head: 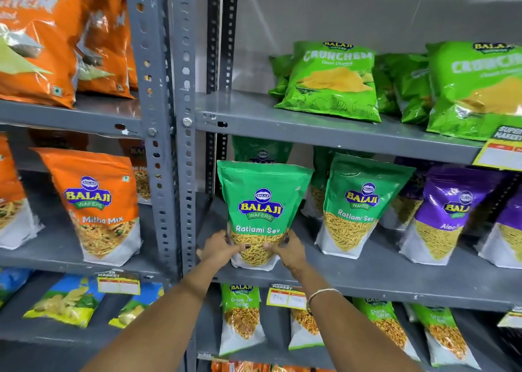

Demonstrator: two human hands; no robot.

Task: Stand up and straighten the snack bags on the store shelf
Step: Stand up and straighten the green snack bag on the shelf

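Observation:
A green Ratlami Sev bag (261, 202) stands upright near the left end of the middle shelf (367, 281), its base close to the front edge. My left hand (221, 248) grips its lower left side and my right hand (288, 248) grips its lower right side. A second green Ratlami Sev bag (358, 205) stands just to the right, leaning a little. Purple bags (449, 213) stand further right. Another green bag (261, 151) shows behind the held one, mostly hidden.
Light green Crunchem bags (333, 83) sit on the shelf above. Orange Mitha Mix bags (96, 205) fill the left rack, beyond the grey perforated uprights (169, 145). Small green bags (241, 318) and yellow price tags (285, 296) are on the lower shelf.

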